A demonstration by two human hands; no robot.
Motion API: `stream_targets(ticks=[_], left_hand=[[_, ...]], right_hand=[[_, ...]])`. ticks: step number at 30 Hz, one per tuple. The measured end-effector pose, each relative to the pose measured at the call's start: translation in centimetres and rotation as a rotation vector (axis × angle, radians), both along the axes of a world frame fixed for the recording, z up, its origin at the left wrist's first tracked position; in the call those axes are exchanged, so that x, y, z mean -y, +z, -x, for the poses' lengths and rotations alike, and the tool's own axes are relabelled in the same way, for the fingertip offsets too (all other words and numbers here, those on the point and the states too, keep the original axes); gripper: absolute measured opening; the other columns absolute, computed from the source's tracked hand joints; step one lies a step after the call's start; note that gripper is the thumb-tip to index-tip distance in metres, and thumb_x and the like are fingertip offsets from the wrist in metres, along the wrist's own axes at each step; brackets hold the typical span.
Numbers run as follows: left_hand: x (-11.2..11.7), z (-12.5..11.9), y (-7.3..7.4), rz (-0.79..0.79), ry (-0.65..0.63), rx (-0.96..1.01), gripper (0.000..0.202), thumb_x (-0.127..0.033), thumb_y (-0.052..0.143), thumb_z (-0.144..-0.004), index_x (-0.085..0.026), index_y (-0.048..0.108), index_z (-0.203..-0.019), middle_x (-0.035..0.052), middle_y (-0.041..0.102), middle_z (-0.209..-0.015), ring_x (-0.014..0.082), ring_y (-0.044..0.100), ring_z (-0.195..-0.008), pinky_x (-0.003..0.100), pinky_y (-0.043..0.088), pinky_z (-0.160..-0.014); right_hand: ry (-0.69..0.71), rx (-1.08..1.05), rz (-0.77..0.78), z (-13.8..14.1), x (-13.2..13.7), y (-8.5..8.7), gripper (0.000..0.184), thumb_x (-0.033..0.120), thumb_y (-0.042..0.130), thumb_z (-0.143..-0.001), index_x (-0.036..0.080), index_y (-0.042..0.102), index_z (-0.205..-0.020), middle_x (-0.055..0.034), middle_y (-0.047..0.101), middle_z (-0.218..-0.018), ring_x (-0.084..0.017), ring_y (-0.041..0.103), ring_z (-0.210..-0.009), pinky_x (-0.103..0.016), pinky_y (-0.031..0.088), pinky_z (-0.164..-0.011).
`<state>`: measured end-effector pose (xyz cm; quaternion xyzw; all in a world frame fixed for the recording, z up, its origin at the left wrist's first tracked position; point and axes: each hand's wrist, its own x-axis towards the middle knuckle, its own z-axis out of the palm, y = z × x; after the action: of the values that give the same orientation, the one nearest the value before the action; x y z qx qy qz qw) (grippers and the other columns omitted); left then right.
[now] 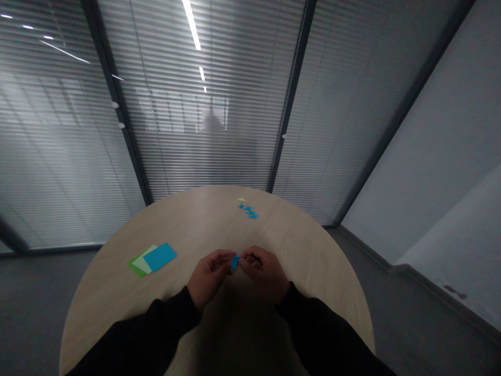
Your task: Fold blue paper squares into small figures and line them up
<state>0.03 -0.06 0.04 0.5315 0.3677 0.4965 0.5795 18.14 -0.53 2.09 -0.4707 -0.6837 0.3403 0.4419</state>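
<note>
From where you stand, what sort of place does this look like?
Probably an office meeting room: there is a round pale wood table, glass partition walls with slatted blinds, and a plain grey floor.

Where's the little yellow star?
In the head view, the yellow star sits near the far edge of the round wooden table, right of centre, just beyond a row of small blue folded pieces.

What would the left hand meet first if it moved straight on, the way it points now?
At the fingertips of the left hand, the small folded blue paper piece comes first; the right hand lies just beyond, though depth is unclear.
</note>
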Motion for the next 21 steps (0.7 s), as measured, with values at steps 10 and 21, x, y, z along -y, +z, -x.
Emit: stream_targets(ticks=[10,21], left_hand=[[0.2,0.0,0.3,0.044,-0.013,0.05,0.031,-0.034,0.08,-0.073,-0.017,0.071,-0.096,0.007,0.073,-0.093,0.0165,0.064,-0.079,0.03,0.048,-0.076],[0.2,0.1,-0.1,0.038,-0.18,0.143,0.035,-0.034,0.083,-0.074,-0.019,0.055,-0.088,-0.0005,0.066,-0.081,0.0114,0.059,-0.069,0.024,0.043,-0.065]], right_hand=[[0.017,0.043,-0.111,0.4,0.7,0.0,0.009,0.028,0.063,-0.083,0.021,0.065,-0.087,-0.0026,0.07,-0.08,-0.015,0.062,-0.068,-0.025,0.047,-0.059],[0.112,-0.494,0.38,0.1,-0.3,-0.2,0.038,0.045,0.077,-0.071,0.021,0.057,-0.093,0.0002,0.064,-0.076,-0.014,0.059,-0.062,-0.028,0.048,-0.059]])
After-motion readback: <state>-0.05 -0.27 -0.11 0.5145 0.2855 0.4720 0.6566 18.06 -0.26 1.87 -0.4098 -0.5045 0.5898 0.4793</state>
